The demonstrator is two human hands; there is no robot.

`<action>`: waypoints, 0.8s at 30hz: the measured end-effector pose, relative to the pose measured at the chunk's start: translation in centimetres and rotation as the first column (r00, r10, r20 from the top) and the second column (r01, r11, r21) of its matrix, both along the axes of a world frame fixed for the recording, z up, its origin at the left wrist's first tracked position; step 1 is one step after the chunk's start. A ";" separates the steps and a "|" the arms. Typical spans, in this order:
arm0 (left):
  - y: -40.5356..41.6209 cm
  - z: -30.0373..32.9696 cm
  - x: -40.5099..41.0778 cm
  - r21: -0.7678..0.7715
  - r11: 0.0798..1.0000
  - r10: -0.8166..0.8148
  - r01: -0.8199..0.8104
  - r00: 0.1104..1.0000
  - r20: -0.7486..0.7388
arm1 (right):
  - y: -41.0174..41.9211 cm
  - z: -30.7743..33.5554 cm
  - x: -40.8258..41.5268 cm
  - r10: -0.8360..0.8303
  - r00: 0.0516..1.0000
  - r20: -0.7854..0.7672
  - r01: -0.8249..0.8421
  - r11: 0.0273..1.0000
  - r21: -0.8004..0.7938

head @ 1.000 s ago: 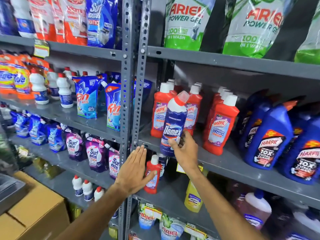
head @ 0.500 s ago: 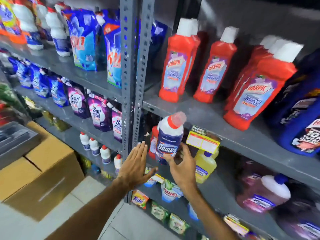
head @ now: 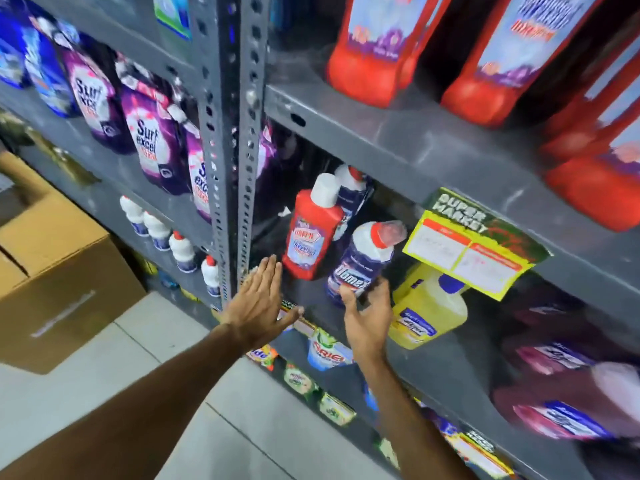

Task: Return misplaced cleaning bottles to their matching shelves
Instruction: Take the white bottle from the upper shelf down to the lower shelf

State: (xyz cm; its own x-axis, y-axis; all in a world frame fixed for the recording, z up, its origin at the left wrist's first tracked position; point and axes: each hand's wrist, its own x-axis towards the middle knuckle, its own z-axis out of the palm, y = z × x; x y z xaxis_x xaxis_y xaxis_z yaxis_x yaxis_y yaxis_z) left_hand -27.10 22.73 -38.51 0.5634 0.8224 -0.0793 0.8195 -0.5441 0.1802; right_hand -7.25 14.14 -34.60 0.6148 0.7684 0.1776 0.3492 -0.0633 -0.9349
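Your right hand [head: 367, 317] has its grip around the base of the blue Domex bottle [head: 360, 265], tilted under the shelf [head: 433, 157] edge. Just left of that grip stands a red Harpic bottle [head: 310, 237], a yellow bottle [head: 429, 306] to its right. Your left hand [head: 258, 303] is flat, fingers spread, grasping nothing.

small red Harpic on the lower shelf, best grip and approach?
Grip the small red Harpic bottle around its flat-sided labelled body, below the white cap. Come from the open shelf front: the upright post flanks its left, and the Domex bottle crowds its right.
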 end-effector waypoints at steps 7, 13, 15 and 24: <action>1.7 -1.6 1.4 -0.003 0.996 0.092 -0.092 0.996 0.008 | 3.6 -2.0 2.7 -0.046 0.999 0.004 0.046 0.999 0.007; 1.5 -1.6 1.8 0.019 0.993 0.117 -0.116 0.993 -0.018 | 5.1 -1.7 3.6 -0.021 0.999 0.047 0.020 0.999 0.032; 1.6 -1.4 1.9 0.026 0.994 0.111 -0.110 0.993 -0.046 | 5.4 -1.7 3.9 -0.018 0.999 0.039 0.017 0.999 0.037; 1.7 -1.5 1.8 0.045 0.994 0.102 -0.098 0.992 -0.073 | 2.7 -2.2 0.5 -0.201 0.976 0.081 0.196 0.978 0.073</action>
